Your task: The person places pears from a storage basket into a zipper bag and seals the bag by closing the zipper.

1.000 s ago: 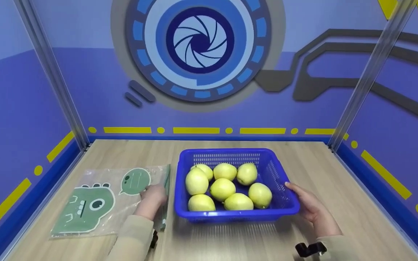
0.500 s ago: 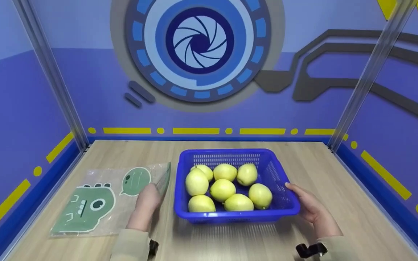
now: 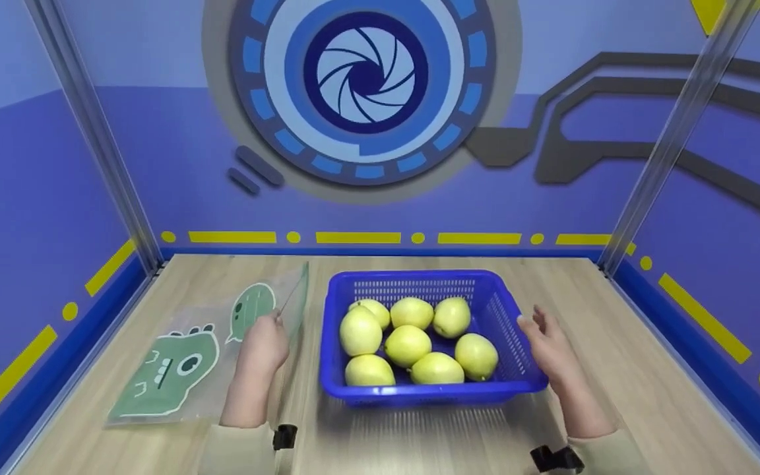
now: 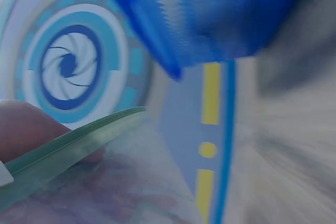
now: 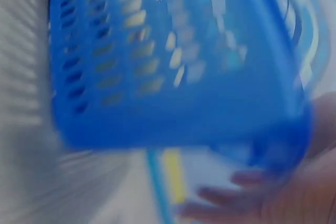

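My left hand (image 3: 262, 346) pinches the green-edged opening of a clear plastic zip bag (image 3: 198, 313) with a green monster print. That side of the bag is lifted, and the left wrist view shows the green zip strip (image 4: 79, 142) beside a fingertip. A blue plastic basket (image 3: 433, 390) stands to its right, holding several yellow-green, pear-like fruits (image 3: 408, 346). My right hand (image 3: 555, 349) is at the basket's right rim with its fingers spread and extended; the blurred right wrist view has these fingers (image 5: 226, 198) just past the rim.
The wooden tabletop (image 3: 380, 442) carries the bag on the left and the basket in the middle. Blue printed panels (image 3: 380, 218) close off the back and both sides, with metal posts (image 3: 650, 145) at the rear corners.
My left hand has raised the bag's zip edge and drawn the bag slightly right and upward. My right hand has loosened from the basket's rim, its fingers now spread.
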